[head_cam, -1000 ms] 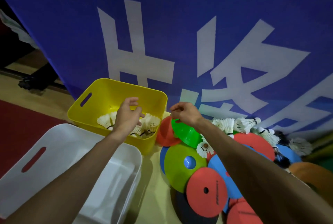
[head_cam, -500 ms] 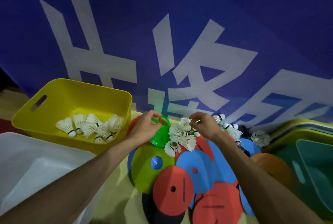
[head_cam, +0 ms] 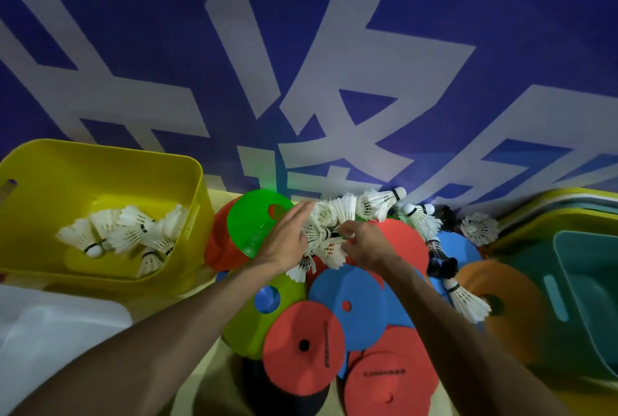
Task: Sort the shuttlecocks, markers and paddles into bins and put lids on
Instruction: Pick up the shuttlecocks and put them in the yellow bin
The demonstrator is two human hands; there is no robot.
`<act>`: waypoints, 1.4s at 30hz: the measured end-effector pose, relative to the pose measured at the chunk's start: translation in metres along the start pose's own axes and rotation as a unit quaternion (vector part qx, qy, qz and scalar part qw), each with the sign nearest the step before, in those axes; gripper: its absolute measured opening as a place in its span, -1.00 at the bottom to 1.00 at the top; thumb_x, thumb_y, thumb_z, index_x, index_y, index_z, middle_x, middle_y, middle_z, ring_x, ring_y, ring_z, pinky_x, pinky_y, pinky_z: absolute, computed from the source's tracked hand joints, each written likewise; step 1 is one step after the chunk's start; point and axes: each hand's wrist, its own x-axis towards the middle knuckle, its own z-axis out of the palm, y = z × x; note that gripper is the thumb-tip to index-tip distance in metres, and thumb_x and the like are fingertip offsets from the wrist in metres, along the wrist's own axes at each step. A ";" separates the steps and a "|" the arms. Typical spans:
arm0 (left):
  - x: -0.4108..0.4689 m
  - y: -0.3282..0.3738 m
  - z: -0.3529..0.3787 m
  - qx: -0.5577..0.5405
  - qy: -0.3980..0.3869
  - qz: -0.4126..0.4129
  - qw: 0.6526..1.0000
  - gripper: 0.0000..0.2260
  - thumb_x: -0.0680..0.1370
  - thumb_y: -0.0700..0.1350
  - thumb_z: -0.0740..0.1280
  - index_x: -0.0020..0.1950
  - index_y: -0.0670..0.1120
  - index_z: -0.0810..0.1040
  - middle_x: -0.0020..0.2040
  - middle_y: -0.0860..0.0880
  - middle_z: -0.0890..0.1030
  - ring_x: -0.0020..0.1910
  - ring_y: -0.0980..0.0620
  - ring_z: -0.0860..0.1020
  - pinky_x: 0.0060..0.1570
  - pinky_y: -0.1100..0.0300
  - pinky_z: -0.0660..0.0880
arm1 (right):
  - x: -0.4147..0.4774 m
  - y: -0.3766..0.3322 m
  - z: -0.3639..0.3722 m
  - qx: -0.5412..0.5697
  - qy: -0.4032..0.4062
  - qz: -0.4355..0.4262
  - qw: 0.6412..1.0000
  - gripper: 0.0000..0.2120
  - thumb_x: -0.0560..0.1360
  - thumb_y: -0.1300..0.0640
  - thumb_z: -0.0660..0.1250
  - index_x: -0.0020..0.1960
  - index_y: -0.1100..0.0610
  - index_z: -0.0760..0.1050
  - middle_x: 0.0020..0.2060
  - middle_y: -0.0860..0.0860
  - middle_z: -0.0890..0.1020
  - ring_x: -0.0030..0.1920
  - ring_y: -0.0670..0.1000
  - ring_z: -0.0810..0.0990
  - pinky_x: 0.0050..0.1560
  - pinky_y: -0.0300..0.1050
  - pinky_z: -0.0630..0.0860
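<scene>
The left hand (head_cam: pixel 284 245), fingers flat, corrals the shuttlecocks (head_cam: pixel 334 215) toward the right hand (head_cam: pixel 366 243), which pinches some, likely gathering a bunch for the yellow bin (head_cam: pixel 67 181).

Light is running dim and cool here, and the blue banner (head_cam: pixel 133 31) behind the yellow bin (head_cam: pixel 160 175) is swallowing most of it. Right of the bin, white shuttlecocks (head_cam: pixel 347 211) are catching the brightest of it, feathers smearing slightly. A green glow is bleeding onto the banner just above the green disc (head_cam: pixel 249 225). In front of the bin the white tub (head_cam: pixel 50 332) is blurring out; the banner's lettering is bending toward the edges.
</scene>
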 end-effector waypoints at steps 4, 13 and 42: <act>0.012 0.003 0.005 0.051 -0.014 0.038 0.998 -0.41 0.55 -0.38 0.17 0.52 0.01 0.17 0.49 0.04 0.25 0.47 0.06 0.20 0.44 0.26 0.08 | 0.004 0.004 0.003 -0.002 0.016 -0.010 1.000 -0.77 0.47 0.23 0.31 0.10 0.15 0.59 -0.03 0.09 0.67 -0.08 0.04 0.61 -0.09 -0.11 0.54; 0.014 -0.004 0.000 0.067 0.030 0.039 0.997 -0.82 0.54 -0.24 0.30 0.07 -0.01 0.58 0.01 0.07 0.47 -0.06 0.04 0.54 -0.04 0.03 0.54 | -0.001 0.004 0.004 -0.021 0.057 -0.035 0.998 -0.81 0.51 0.22 0.23 -0.12 0.11 0.63 -0.23 0.07 0.70 -0.25 0.09 0.65 -0.20 -0.01 0.60; -0.059 0.016 -0.184 -0.184 0.274 -0.033 0.943 -0.89 0.50 -0.27 0.35 0.00 -0.13 0.56 -0.34 -0.01 0.57 -0.50 0.12 0.55 -0.42 0.22 0.59 | -0.031 -0.149 -0.038 0.466 0.118 0.032 0.876 -0.95 0.56 0.28 0.27 -0.05 0.25 0.50 -0.20 0.21 0.62 -0.29 0.14 0.66 -0.12 0.10 0.66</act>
